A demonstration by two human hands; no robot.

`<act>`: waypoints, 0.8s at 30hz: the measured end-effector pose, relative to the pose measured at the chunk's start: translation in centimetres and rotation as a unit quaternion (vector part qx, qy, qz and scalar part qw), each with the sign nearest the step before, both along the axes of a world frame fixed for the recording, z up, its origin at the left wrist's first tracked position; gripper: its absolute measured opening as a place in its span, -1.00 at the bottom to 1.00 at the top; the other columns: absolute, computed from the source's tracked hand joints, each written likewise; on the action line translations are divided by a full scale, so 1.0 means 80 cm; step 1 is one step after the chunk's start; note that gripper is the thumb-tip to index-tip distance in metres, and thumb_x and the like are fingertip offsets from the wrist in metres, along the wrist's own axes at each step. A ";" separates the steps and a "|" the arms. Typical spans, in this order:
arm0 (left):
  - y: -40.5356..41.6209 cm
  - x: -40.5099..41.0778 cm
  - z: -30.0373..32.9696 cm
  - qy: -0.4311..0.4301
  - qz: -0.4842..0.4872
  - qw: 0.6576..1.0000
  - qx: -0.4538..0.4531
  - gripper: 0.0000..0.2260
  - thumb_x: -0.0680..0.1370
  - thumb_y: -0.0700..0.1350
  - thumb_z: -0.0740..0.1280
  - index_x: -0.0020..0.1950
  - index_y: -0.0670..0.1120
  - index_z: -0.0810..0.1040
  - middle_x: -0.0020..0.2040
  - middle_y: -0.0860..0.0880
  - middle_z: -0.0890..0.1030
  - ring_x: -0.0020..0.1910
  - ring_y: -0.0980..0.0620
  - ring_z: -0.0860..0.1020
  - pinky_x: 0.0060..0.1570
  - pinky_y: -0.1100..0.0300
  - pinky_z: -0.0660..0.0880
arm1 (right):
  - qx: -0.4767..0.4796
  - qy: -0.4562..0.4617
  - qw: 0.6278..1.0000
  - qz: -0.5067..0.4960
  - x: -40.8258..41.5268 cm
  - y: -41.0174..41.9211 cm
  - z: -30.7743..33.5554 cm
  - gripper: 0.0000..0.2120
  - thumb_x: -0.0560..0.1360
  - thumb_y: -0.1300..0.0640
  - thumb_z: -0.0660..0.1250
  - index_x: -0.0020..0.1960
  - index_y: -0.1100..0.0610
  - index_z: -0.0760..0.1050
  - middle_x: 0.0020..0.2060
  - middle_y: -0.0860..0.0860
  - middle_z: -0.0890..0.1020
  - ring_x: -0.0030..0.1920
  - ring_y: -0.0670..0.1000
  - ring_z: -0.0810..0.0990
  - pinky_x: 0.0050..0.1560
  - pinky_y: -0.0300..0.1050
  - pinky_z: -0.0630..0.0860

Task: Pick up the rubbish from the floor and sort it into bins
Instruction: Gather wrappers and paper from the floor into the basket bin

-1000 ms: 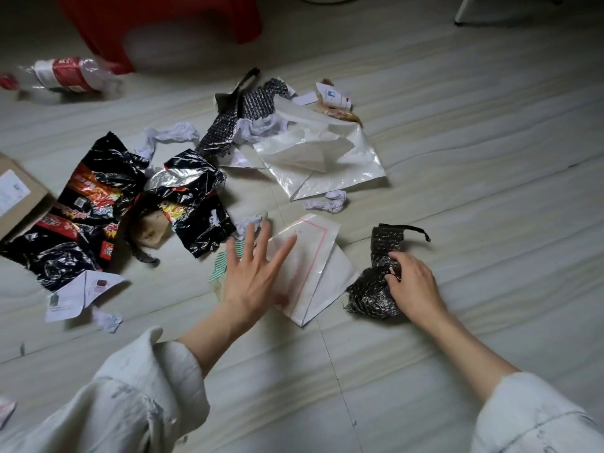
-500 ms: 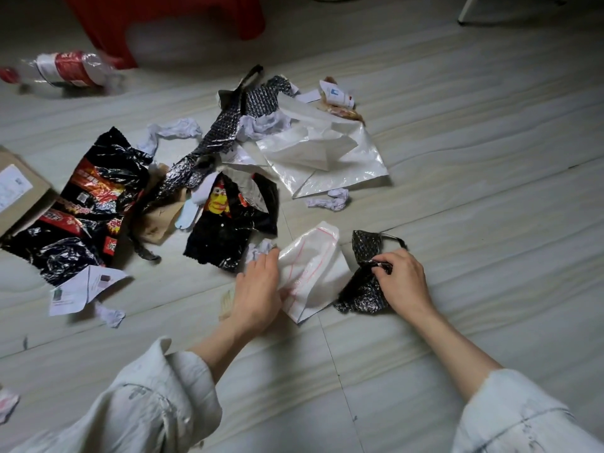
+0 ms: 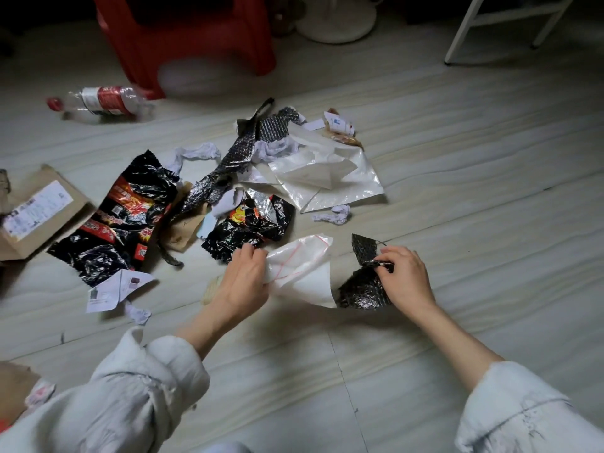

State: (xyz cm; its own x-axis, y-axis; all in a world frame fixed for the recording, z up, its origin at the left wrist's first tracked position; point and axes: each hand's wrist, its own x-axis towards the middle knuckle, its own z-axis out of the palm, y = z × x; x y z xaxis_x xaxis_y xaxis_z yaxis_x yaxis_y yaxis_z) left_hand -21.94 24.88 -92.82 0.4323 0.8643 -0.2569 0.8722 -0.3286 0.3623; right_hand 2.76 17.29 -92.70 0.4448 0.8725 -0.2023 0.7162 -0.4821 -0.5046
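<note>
Pale striped floor (image 3: 457,197) with rubbish scattered all over it, no bin anywhere in view; I'll use the red stool (image 3: 183,37) at the back as the landmark. Well to the near-left of the stool sits a flattened cardboard box (image 3: 39,210); just left of the stool's foot lies a clear plastic bottle (image 3: 101,101) on its side; nearer than that, a big black snack wrapper (image 3: 117,220) is spread flat, with a torn paper slip (image 3: 114,289) at its near edge. Straight out in front of the stool is a smaller black wrapper (image 3: 251,227); half a second back it had only just been flipped over, and it's stayed put since. Now the left hand (image 3: 243,282) has its grip pinched round the edge of the clear zip bag (image 3: 300,269), which a second ago lay flat under an open palm and is now bunched and lifting off the floor; so that one's basically picked up. Right of it, far from the stool, the right hand (image 3: 405,279) has its grip closed on a crumpled black bubble mailer (image 3: 366,286), same as before, just scrunched tighter. Further back lie a white plastic bag (image 3: 327,178) and tissue scraps (image 3: 333,215); my guess is both hands head for a bin next, plenty left after.
</note>
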 end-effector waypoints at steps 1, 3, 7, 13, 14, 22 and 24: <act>0.002 -0.008 0.013 -0.008 0.017 1.000 0.001 -0.82 0.47 -0.28 0.21 0.07 -0.26 0.41 0.09 -0.20 0.36 0.03 -0.15 0.35 0.05 0.06 0.37 | -0.005 0.003 1.000 0.012 -0.007 0.002 0.014 -0.79 0.47 0.30 0.31 0.08 0.23 0.61 0.15 0.10 0.60 0.20 0.13 0.49 0.22 -0.21 0.29; 0.003 -0.027 0.041 -0.024 0.036 0.999 0.009 -0.82 0.49 -0.26 0.23 0.07 -0.28 0.40 0.14 -0.20 0.36 0.07 -0.16 0.36 0.09 0.06 0.37 | -0.016 0.010 0.999 0.034 -0.027 0.008 0.050 -0.77 0.49 0.26 0.27 0.11 0.15 0.59 0.10 0.10 0.63 0.15 0.14 0.53 0.17 -0.12 0.38; -0.012 -0.074 0.115 -0.041 0.076 0.995 0.041 -0.82 0.52 -0.20 0.22 0.09 -0.22 0.40 0.06 -0.19 0.45 -0.03 -0.11 0.35 -0.06 0.08 0.32 | 0.016 0.003 0.996 0.084 -0.081 0.019 0.135 -0.74 0.51 0.23 0.22 0.15 0.10 0.55 0.07 0.12 0.64 0.11 0.17 0.55 0.09 -0.08 0.41; -0.062 -0.182 0.229 0.025 0.124 0.984 0.127 -0.69 0.50 -0.22 0.26 0.21 -0.21 0.33 0.15 -0.17 0.43 0.01 -0.10 0.34 -0.06 0.08 0.29 | 0.077 -0.015 0.973 0.217 -0.195 0.003 0.260 -0.74 0.50 0.23 0.21 0.15 0.10 0.53 0.03 0.14 0.64 0.08 0.17 0.56 0.06 -0.03 0.47; -0.076 -0.211 0.249 0.037 0.143 0.979 0.138 -0.66 0.49 -0.22 0.27 0.24 -0.22 0.32 0.16 -0.17 0.43 0.05 -0.14 0.35 -0.04 0.06 0.30 | 0.091 -0.016 0.966 0.243 -0.225 -0.003 0.280 -0.74 0.50 0.23 0.21 0.16 0.10 0.53 0.04 0.13 0.64 0.07 0.16 0.56 0.04 -0.03 0.47; -0.193 -0.386 0.280 0.145 0.262 0.940 0.162 -0.57 0.51 -0.22 0.19 0.37 -0.16 0.19 0.17 -0.15 0.40 0.11 -0.15 0.34 0.05 0.04 0.35 | 0.135 -0.085 0.905 0.395 -0.431 -0.021 0.362 -0.70 0.52 0.22 0.18 0.19 0.06 0.53 0.09 0.10 0.63 0.07 0.17 0.58 0.00 0.00 0.54; -0.229 -0.422 0.267 0.178 0.291 0.929 0.141 -0.52 0.53 -0.16 0.19 0.42 -0.15 0.15 0.19 -0.15 0.40 0.15 -0.15 0.35 0.09 0.03 0.36 | 0.135 -0.114 0.876 0.448 -0.474 -0.032 0.366 -0.71 0.51 0.25 0.18 0.18 0.10 0.54 0.06 0.14 0.63 0.05 0.19 0.57 -0.05 -0.02 0.53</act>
